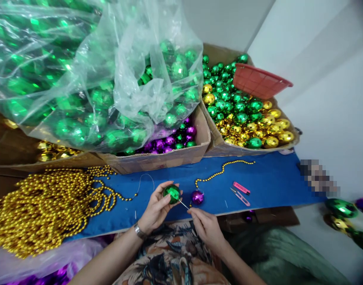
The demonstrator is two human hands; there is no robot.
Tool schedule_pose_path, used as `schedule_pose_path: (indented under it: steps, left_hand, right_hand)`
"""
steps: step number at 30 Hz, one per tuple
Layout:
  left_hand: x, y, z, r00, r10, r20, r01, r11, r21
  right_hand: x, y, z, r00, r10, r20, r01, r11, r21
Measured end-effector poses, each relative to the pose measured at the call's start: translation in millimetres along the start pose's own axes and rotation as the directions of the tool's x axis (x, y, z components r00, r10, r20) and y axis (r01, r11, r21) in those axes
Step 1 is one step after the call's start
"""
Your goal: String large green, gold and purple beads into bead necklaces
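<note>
The long blue table (276,180) runs across the middle of the frame, and its front edge is right by the person's tummy. Cardboard boxes (160,161) full of shiny balls line the back edge, and a big heap of gold bead strings (45,206) covers the left end. Blue cloth shows wide to the right, around the pink snips (241,196) and the pink cutter (241,188). The shiny green ball (172,193) is up in the middle of the frame. The left hand (157,206) has its thumb and fingers curled tight around it. The right hand (205,228) pinches a thin metal pick (184,204), thumb and finger together. The pick's tip meets the green ball; I cannot tell if it goes in. A purple ball (197,197) sits just beyond the right hand.
</note>
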State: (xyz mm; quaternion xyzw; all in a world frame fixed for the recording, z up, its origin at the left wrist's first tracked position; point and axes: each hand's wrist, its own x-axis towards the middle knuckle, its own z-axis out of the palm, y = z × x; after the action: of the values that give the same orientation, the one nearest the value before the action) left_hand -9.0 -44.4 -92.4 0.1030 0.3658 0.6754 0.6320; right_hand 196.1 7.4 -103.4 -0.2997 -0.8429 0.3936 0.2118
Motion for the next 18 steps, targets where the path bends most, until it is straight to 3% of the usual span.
schedule_pose_path:
  steps: [8, 10, 12, 14, 15, 16, 18]
  left_hand:
    - [-4.9, -6.3, 5.9, 0.999, -0.03, 0.023, 0.029, 0.999, 0.043]
    - [-5.7, -8.5, 2.6, 0.998, -0.018, 0.068, 0.009, 0.992, 0.128]
    - [-3.1, -2.5, -12.8, 0.998, 0.039, 0.059, -0.056, 0.948, 0.314]
    - [1.6, 16.0, -42.4, 0.975, 0.207, -0.081, -0.107, 0.757, 0.644]
    - [3.6, 29.6, -61.2, 0.924, 0.344, -0.166, -0.073, 0.585, 0.807]
    - [4.8, 45.1, -81.1, 0.84, 0.498, -0.217, 0.032, 0.354, 0.935]
    - [4.8, 76.5, -119.4, 0.747, 0.607, -0.271, 0.158, 0.235, 0.959]
  right_hand:
    - [3.4, 0.1, 4.0, 1.0, 0.004, 0.02, -0.004, 1.0, -0.003]
    - [4.7, 0.4, 4.9, 1.0, -0.004, 0.007, 0.004, 1.0, -0.019]
    - [5.1, 2.0, 4.5, 0.999, -0.025, -0.039, 0.023, 0.998, -0.051]
    - [5.2, 4.7, 3.3, 0.995, -0.051, -0.082, 0.045, 0.996, -0.081]
    - [5.3, 6.0, 2.8, 0.994, -0.063, -0.092, 0.055, 0.994, -0.09]
    - [5.5, 7.1, 2.5, 0.993, -0.074, -0.094, 0.065, 0.993, -0.097]
    - [6.2, 8.0, 2.9, 0.992, -0.091, -0.089, 0.082, 0.991, -0.102]
